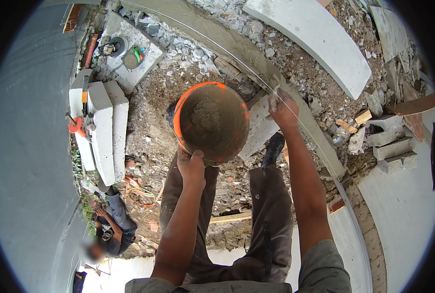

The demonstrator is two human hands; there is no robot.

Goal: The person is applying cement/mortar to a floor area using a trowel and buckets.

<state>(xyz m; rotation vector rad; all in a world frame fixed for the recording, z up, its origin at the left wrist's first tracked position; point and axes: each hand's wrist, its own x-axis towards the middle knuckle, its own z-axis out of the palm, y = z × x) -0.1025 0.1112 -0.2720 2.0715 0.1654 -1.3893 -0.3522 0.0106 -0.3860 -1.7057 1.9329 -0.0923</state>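
My left hand (192,168) grips the near rim of an orange bucket (177,119), which tips toward me. Wet grey mortar (206,115) lies inside it, with more smeared over its walls. To the right, my right hand (283,111) is at a long grey mortar-topped strip (246,58), beside a taut white string (237,57). Its fingers are bent and coated with mortar; what they hold, if anything, is hidden. Just beyond those fingertips a small lump of mortar (279,79) stands up from the strip. A concrete block (259,124) lies between the bucket and my right hand.
White blocks (101,132) lean at left, with a hammer (84,95) and a red-orange tool (77,125) on them. Another person (117,222) is low by the grey wall. Rubble (178,61) covers the ground. Long white slab (320,41) and stacked blocks (395,149) lie right.
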